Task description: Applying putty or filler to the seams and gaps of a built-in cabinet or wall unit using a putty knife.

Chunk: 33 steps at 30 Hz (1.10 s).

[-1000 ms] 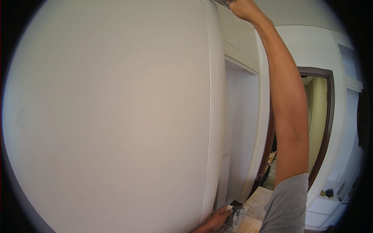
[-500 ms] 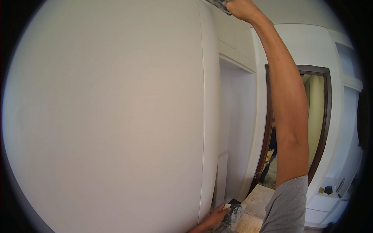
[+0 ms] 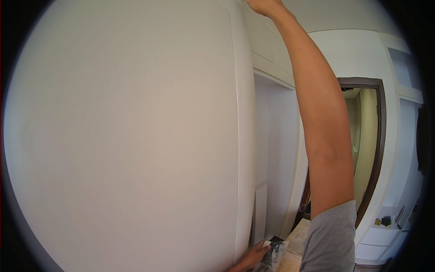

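My right arm, in a grey sleeve, reaches up along the large pale wall panel (image 3: 136,136). Its closed right hand (image 3: 266,6) is at the top edge, close to the panel's right-hand border. Most of the fingers and the putty knife they grip are cut off by the frame; half a second ago its smeared blade showed. Low in the middle, my left hand (image 3: 254,256) is closed on a second flat putty knife (image 3: 273,255), with white putty smeared over its dark blade. This hand is beside the panel's lower right edge.
Right of the panel is a white recessed cabinet (image 3: 276,136) with a board (image 3: 259,211) leaning inside. Beyond my arm stands a dark-framed doorway (image 3: 379,136). A dusty, stained surface (image 3: 297,235) lies below. White shelving (image 3: 378,238) at far right holds small items.
My right hand has shifted up and left, taking its putty knife almost out of view. My left hand has moved slightly down and right. The person in the doorway is now hidden behind my arm.
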Tool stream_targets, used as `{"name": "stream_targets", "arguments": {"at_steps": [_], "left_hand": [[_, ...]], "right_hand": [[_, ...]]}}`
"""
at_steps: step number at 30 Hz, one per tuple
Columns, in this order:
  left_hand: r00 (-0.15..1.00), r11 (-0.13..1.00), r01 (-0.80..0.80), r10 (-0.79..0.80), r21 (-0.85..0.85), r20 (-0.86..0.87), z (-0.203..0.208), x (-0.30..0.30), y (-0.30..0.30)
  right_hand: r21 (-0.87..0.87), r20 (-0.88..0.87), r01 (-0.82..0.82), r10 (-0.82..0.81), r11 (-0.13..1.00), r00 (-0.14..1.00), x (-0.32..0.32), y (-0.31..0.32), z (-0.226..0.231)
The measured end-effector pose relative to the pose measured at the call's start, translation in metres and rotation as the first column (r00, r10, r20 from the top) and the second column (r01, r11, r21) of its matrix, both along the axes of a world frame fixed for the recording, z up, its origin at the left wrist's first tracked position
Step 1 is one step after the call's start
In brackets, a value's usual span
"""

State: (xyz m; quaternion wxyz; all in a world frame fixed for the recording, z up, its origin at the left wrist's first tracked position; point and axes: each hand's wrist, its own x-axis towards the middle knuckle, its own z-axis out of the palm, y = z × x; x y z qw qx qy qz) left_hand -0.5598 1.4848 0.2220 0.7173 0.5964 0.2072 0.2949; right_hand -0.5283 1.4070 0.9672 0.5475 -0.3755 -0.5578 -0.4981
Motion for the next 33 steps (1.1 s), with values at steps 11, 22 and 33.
{"name": "stream_targets", "arguments": {"at_steps": [11,22,33], "left_hand": [[0.999,0.998,0.034,-0.033,0.052,-0.017,0.011,-0.005,-0.007],[0.998,0.999,0.039,-0.038,0.02,-0.051,0.015,-0.005,-0.008],[0.994,0.998,-0.026,0.032,0.055,-0.107,-0.006,0.004,0.006]], "right_hand": [[0.022,-0.195,0.037,-0.032,0.999,0.98,-0.001,0.027,0.02],[0.018,0.118,-0.006,0.004,1.0,0.993,0.009,0.016,0.004],[-0.144,0.087,-0.119,0.132,0.982,0.987,0.013,0.004,-0.036]]}}
